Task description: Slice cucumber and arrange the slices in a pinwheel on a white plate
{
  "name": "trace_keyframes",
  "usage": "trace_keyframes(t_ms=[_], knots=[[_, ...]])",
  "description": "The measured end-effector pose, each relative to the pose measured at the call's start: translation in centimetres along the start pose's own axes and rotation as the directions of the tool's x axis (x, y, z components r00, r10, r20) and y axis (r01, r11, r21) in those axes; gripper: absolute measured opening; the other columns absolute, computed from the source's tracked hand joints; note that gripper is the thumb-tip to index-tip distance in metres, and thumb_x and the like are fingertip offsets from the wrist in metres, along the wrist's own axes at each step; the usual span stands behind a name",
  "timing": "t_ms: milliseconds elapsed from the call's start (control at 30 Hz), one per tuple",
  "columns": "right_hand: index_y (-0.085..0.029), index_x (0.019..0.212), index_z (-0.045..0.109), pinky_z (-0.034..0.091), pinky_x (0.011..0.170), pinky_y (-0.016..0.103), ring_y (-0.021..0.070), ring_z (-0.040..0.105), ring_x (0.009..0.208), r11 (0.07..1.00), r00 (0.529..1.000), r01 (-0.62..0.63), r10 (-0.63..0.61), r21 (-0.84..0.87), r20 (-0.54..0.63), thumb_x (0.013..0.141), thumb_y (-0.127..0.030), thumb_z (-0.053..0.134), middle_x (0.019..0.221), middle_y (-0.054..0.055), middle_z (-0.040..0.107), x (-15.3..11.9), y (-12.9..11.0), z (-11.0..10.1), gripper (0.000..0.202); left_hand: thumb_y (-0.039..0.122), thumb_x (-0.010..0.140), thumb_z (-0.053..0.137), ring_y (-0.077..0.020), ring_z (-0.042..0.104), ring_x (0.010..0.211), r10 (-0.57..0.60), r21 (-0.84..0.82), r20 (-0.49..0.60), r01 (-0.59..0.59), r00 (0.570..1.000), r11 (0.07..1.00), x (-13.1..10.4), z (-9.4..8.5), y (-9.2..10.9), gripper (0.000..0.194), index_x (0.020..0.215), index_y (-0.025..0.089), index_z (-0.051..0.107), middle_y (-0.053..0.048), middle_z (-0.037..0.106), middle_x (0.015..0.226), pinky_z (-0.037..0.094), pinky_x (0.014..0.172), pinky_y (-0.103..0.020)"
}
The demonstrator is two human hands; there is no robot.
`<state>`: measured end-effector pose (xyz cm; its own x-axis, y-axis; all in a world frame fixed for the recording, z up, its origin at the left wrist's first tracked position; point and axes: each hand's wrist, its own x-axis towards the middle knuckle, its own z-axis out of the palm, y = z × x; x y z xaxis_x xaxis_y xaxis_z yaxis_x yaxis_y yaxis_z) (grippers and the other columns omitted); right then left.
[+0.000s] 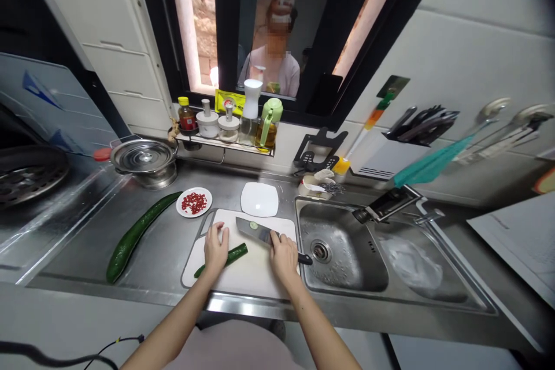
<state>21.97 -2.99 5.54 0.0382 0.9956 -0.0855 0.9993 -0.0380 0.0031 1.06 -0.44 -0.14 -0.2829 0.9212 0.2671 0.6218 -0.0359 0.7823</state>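
Observation:
My right hand grips a kitchen knife with a wide blade and a black handle, held slanted over the white cutting board. A small round cucumber slice clings to the blade. On the board lies a cut length of dark green cucumber, its cut end facing the knife. My left hand is over this piece, thumb and fingers apart and holding nothing; the hand hides the piece's middle. Whether the palm touches it I cannot tell.
A whole cucumber lies left of the board. Behind are a plate of chopped red pieces and a white square plate. The sink adjoins the board's right side. A lidded steel pot and a seasoning shelf stand farther back.

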Motion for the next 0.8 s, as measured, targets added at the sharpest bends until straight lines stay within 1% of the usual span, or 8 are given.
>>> trace_keyframes(t_ms=[33, 100, 200, 333, 400, 467, 600, 800], knots=[[-0.023, 0.134, 0.051, 0.032, 0.083, 0.033, 0.0224, 0.054, 0.096, 1.0, 1.0, 0.013, -0.013, -0.009, -0.018, 0.089, -0.014, 0.046, 0.105, 0.011, 0.06, 0.1, 0.1, 0.0, 0.046, 0.039, 0.093, 0.041, -0.0233, 0.057, 0.108, 0.03, 0.001, 0.011, -0.03, 0.999, 1.0, 1.0, 0.0, 0.6, 0.036, 0.117, 0.018, 0.059, -0.011, 0.063, 0.114, 0.044, 0.096, -0.04], [-0.024, 0.134, 0.051, 0.031, 0.082, 0.033, 0.0228, 0.053, 0.095, 0.999, 0.998, 0.045, -0.046, -0.023, -0.05, 0.089, -0.014, 0.047, 0.104, 0.012, 0.06, 0.3, 0.0, 0.1, 0.047, 0.041, 0.091, 0.046, -0.0246, 0.054, 0.113, 0.132, 0.029, 0.183, -0.14, 0.974, 0.99, 2.8, -0.2, 2.0, 0.035, 0.116, 0.022, 0.062, -0.009, 0.063, 0.119, 0.039, 0.101, -0.043], [-0.024, 0.133, 0.052, 0.03, 0.08, 0.033, 0.0226, 0.051, 0.093, 0.996, 0.992, 0.084, -0.087, -0.04, -0.086, 0.09, -0.014, 0.047, 0.101, 0.012, 0.059, 0.4, -0.3, 0.1, 0.045, 0.045, 0.084, 0.057, -0.0264, 0.053, 0.116, 0.196, 0.073, 0.46, -0.257, 0.866, 0.964, 4.6, -0.3, 3.8, 0.033, 0.109, 0.026, 0.067, -0.007, 0.066, 0.116, 0.026, 0.109, -0.049], [-0.024, 0.132, 0.053, 0.029, 0.079, 0.033, 0.0223, 0.05, 0.092, 0.992, 0.99, 0.107, -0.112, -0.062, -0.086, 0.091, -0.014, 0.044, 0.099, 0.011, 0.059, 0.1, -0.6, 0.1, 0.043, 0.037, 0.08, 0.063, -0.0241, 0.057, 0.108, 0.17, 0.07, 0.575, -0.255, 0.801, 0.965, 4.9, 0.0, 4.7, 0.023, 0.097, 0.025, 0.071, -0.005, 0.069, 0.11, 0.03, 0.106, -0.045], [-0.024, 0.131, 0.053, 0.029, 0.079, 0.033, 0.0224, 0.05, 0.093, 0.992, 0.992, 0.107, -0.111, -0.065, -0.064, 0.091, -0.015, 0.045, 0.099, 0.011, 0.06, -0.2, -0.4, 0.3, 0.042, 0.033, 0.079, 0.065, -0.0217, 0.059, 0.103, 0.178, 0.028, 0.581, -0.238, 0.795, 0.971, 4.7, 0.4, 4.3, 0.017, 0.091, 0.024, 0.072, -0.004, 0.07, 0.105, 0.036, 0.1, -0.038], [-0.024, 0.13, 0.054, 0.029, 0.08, 0.033, 0.0225, 0.051, 0.093, 0.994, 0.995, 0.091, -0.094, -0.064, -0.042, 0.09, -0.016, 0.047, 0.1, 0.011, 0.06, -0.7, 0.0, 0.5, 0.042, 0.031, 0.08, 0.062, -0.0184, 0.062, 0.093, 0.119, 0.004, 0.549, -0.146, 0.827, 0.989, 4.7, 1.1, 3.5, 0.014, 0.088, 0.023, 0.071, -0.003, 0.071, 0.097, 0.042, 0.09, -0.031], [-0.024, 0.13, 0.055, 0.029, 0.081, 0.031, 0.022, 0.053, 0.095, 0.999, 1.0, 0.009, -0.01, -0.039, -0.021, 0.086, -0.019, 0.055, 0.101, 0.009, 0.061, -1.8, 1.5, 1.2, 0.044, 0.026, 0.082, 0.058, -0.0153, 0.064, 0.079, -0.216, 0.077, 0.407, 0.203, 0.887, 0.976, 6.0, 2.2, 0.9, 0.018, 0.093, 0.02, 0.07, -0.003, 0.072, 0.087, 0.045, 0.073, -0.025], [-0.024, 0.128, 0.057, 0.031, 0.081, 0.029, 0.0208, 0.056, 0.098, 0.99, 0.991, -0.136, 0.136, 0.022, 0.017, 0.083, -0.018, 0.056, 0.102, 0.007, 0.064, -3.3, 3.3, 1.5, 0.046, 0.028, 0.079, 0.062, -0.0204, 0.065, 0.091, -0.434, 0.297, 0.323, 0.345, 0.841, 0.89, 8.7, 2.8, -1.9, 0.018, 0.093, 0.025, 0.073, -0.005, 0.074, 0.097, 0.044, 0.075, -0.027]])
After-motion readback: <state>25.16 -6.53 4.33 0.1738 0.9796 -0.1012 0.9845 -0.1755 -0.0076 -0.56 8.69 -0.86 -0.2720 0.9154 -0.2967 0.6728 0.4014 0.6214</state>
